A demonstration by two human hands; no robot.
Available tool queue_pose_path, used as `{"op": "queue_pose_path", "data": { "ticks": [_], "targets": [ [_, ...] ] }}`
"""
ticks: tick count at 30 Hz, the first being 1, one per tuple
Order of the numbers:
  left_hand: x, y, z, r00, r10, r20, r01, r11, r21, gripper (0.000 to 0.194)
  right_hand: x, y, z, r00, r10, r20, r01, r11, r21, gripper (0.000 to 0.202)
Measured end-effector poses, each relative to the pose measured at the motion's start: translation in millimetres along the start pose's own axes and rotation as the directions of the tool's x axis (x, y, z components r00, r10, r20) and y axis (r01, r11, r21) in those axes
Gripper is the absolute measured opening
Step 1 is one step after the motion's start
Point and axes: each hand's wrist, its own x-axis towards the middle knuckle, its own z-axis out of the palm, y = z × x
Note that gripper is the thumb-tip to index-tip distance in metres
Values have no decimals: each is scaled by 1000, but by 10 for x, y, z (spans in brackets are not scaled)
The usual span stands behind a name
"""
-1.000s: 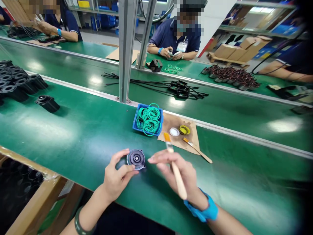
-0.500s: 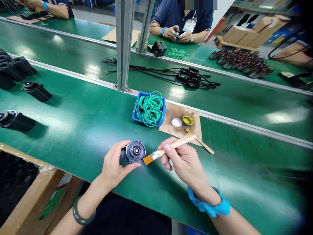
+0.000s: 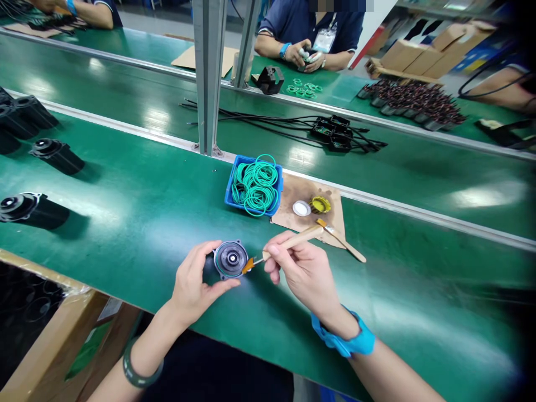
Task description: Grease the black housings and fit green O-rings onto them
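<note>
A round dark housing point(image 3: 231, 259) with concentric rings and small lugs stands at the front middle of the green bench. My left hand point(image 3: 197, 279) grips its left side and near edge between thumb and fingers. In my right hand point(image 3: 295, 262) is a flat paintbrush point(image 3: 299, 238) with a wooden handle, pinched near its metal band. The orange bristles touch the right rim of the housing. Beyond it sits a blue bin point(image 3: 275, 206) heaped with green rings point(image 3: 259, 181).
Brown cardboard point(image 3: 288, 219) bears a white cap point(image 3: 301, 208) and a yellow pot point(image 3: 320, 205); a second brush point(image 3: 345, 243) lies across its edge. Black housings point(image 3: 58, 156) lie at left. A metal post point(image 3: 206, 84) rises behind. Across the belt, a person's hands point(image 3: 309, 57) hold a part.
My right hand has moved left and turned the brush edge-on, bringing its bristles onto the housing's rim. My left hand has hardly moved. The view has shifted slightly.
</note>
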Motion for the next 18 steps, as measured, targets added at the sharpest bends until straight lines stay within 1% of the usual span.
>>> {"op": "queue_pose_path", "data": {
  "ticks": [5, 9, 13, 18],
  "targets": [
    [-5, -5, -11, 999, -29, 23, 30, 999, -28, 56, 26, -1, -21, 996, -87, -20, 85, 993, -82, 35],
    [3, -2, -23, 998, -43, 43, 45, 997, -56, 55, 47, -11, -19, 986, -169, -13, 166, 976, -139, 31],
    [1, -1, -30, 999, -25, 45, 28, 997, -67, 55, 58, -9, 5, 957, -288, 4, 281, 931, -232, 29],
    [-2, -4, -27, 999, -32, 36, 33, 998, -51, 54, -39, -19, -12, 923, -378, 71, 379, 860, -341, 33]
  ]
}}
